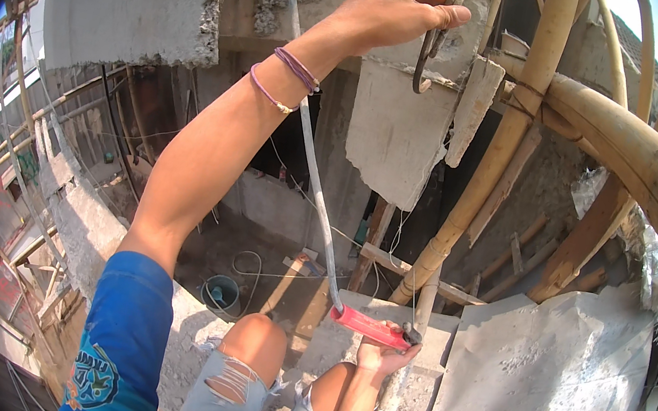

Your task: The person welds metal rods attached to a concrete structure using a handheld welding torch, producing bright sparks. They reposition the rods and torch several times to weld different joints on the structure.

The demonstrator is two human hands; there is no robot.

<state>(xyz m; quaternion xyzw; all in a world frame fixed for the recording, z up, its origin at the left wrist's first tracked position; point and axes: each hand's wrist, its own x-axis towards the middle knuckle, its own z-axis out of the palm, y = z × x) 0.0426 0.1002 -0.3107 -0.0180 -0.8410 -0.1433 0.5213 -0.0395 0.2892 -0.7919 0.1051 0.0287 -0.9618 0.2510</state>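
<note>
My left hand (394,9) is raised at the top centre, its fingers pinched on a dark bent metal hook (423,71) whose curved end hangs below them. Lower down, near my knees, my right hand (383,356) grips a red-pink tube-like piece (367,325) from underneath. A long grey rod or hose (312,157) slants down from the top edge and meets the left end of the red-pink piece. Beside the fingers of my right hand is a small dark lump (412,335) that I cannot make out.
Thick bamboo poles (469,196) and a large bamboo beam (630,155) stand at the right. A broken concrete slab (402,132) hangs ahead. Grey sheeting (540,378) lies at the right. Far below, a dark bucket (221,295) sits on the ground.
</note>
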